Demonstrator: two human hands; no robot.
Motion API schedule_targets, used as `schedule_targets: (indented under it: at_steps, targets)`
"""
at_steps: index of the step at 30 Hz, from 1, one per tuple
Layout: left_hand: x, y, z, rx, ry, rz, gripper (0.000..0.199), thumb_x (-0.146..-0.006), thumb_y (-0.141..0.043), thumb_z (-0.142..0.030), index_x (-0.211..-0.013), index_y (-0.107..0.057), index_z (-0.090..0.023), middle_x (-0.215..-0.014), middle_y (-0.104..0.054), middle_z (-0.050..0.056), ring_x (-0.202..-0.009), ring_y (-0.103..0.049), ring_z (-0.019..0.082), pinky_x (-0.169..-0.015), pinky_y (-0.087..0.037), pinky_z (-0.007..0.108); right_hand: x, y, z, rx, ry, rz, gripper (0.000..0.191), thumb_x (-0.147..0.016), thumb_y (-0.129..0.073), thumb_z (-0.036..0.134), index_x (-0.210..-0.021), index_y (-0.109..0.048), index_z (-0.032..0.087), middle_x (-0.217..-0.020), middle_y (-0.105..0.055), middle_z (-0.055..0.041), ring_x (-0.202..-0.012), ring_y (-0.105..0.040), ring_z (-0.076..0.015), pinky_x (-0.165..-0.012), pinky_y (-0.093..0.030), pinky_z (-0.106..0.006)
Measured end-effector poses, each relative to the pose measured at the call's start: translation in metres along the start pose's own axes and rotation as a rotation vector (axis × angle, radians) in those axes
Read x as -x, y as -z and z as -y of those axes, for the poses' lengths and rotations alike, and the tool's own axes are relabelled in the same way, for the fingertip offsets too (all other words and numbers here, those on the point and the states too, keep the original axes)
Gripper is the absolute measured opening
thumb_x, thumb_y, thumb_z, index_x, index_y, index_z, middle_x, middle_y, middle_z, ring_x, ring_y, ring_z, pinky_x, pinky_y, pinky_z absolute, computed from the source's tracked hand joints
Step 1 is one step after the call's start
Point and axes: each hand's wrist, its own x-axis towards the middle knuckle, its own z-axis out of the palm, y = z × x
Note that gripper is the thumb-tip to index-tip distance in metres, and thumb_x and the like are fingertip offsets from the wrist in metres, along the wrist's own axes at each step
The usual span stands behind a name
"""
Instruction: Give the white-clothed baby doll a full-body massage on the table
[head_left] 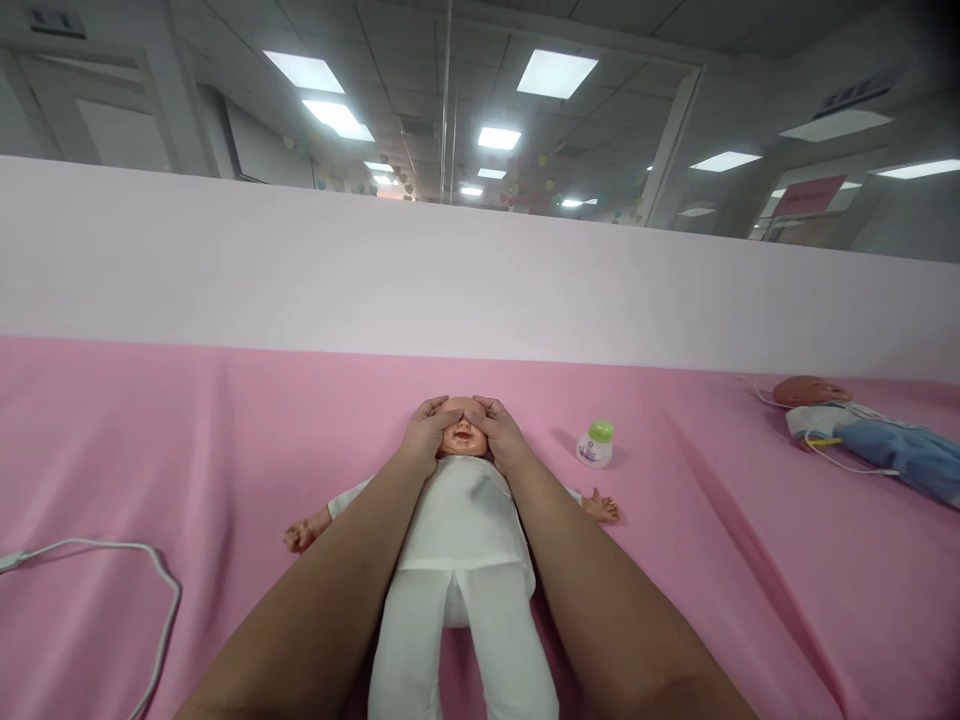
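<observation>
Head view: the doll [466, 515] is lying face up on the pink-covered surface [285, 430], directly in front of the person, arms extending to both sides. The left hand [424, 438] and right hand [501, 434] are cupping opposite sides of its head [463, 438], fingers curving around it and thumbs lying over the eye area, nearly meeting above the nose. Neither hand is pinching anything.

Status: contact with the head appears to be in progress, not completed. White clothing [412, 635] is covering the body. What is remaining cannot be determined.

Beside the doll's right-hand side in view, a bottle [595, 447] is standing with its green cap on. Farther right, a second doll [892, 445] is lying near the white barrier [480, 285]. At lower left, a white cable [171, 580] is curving across the surface.
</observation>
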Motion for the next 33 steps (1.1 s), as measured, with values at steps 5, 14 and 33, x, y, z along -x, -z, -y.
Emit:
schedule_targets:
  at_steps: [5,14,33]
  targets:
    - [-0.006,0.000,0.005,-0.062,-0.046,-0.008,0.053,-0.070,-0.085,-0.028,-0.117,-0.063,-0.019,-0.107,-0.071,0.011,-0.084,-0.071,0.022,-0.075,-0.059,0.035,-0.004,0.001,-0.004,0.049,0.035,-0.007,0.061,-0.065,-0.092,0.040,-0.116,-0.064,0.024,-0.110,-0.071,-0.0049,-0.102,-0.069,-0.0245,-0.093,-0.056,-0.041]
    - [-0.008,0.001,0.005,-0.038,-0.032,-0.047,0.036,-0.077,-0.077,-0.031,-0.111,-0.067,-0.020,-0.098,-0.073,0.008,-0.083,-0.070,0.021,-0.077,-0.058,0.035,-0.008,0.004,-0.009,-0.026,-0.021,-0.031,0.048,-0.073,-0.083,0.046,-0.115,-0.070,0.028,-0.109,-0.074,-0.0037,-0.102,-0.068,-0.0262,-0.092,-0.057,-0.045]
    - [-0.010,0.003,0.008,-0.034,-0.054,0.002,0.056,-0.067,-0.089,-0.030,-0.116,-0.065,-0.018,-0.107,-0.072,0.012,-0.087,-0.072,0.024,-0.080,-0.059,0.038,0.001,-0.002,0.002,0.010,0.022,-0.009,0.061,-0.061,-0.095,0.035,-0.112,-0.064,0.023,-0.109,-0.072,-0.0052,-0.098,-0.070,-0.0248,-0.092,-0.057,-0.043]
